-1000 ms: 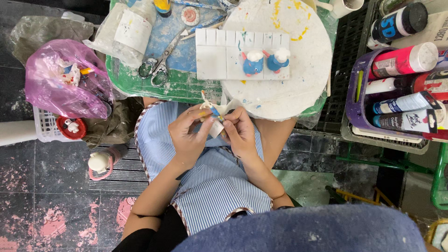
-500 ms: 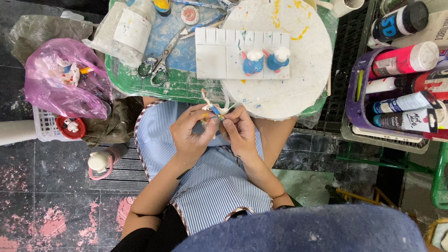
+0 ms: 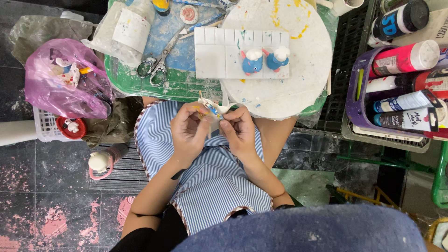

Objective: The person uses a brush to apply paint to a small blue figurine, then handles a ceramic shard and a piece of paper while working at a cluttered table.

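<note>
Dark, paint-stained floor tiles (image 3: 37, 205) fill the lower left of the frame, and a blue-striped apron (image 3: 210, 172) covers the lap at the centre. Just above the apron both hands meet: the left hand (image 3: 189, 133) and the right hand (image 3: 240, 130) are curled close, fingertips pinching a small white figurine (image 3: 212, 109) with yellow and blue marks, held between them at the table's near edge. Whether a brush is in the right hand cannot be told. Left of the lap, on the floor, a small white figure (image 3: 99, 161) sits with a pink loop around it, and further left a white basket (image 3: 46, 126) holds a red dish (image 3: 71, 127). Above it a pink bag (image 3: 60, 79) bulges with painted pieces. Beyond the hands lies a green tray (image 3: 140, 84) carrying scissors (image 3: 158, 60) and a wrapped bottle (image 3: 126, 28). Beside that, at upper centre, a round white board (image 3: 298, 79) bears a white palette (image 3: 219, 56), with two blue figurines (image 3: 265, 60) in white hats standing on the palette's right end. At the right edge of the frame a purple bin (image 3: 357, 98) holds paint tubes (image 3: 406, 100) lying on their sides, with a black crate (image 3: 347, 46) behind it.
</note>
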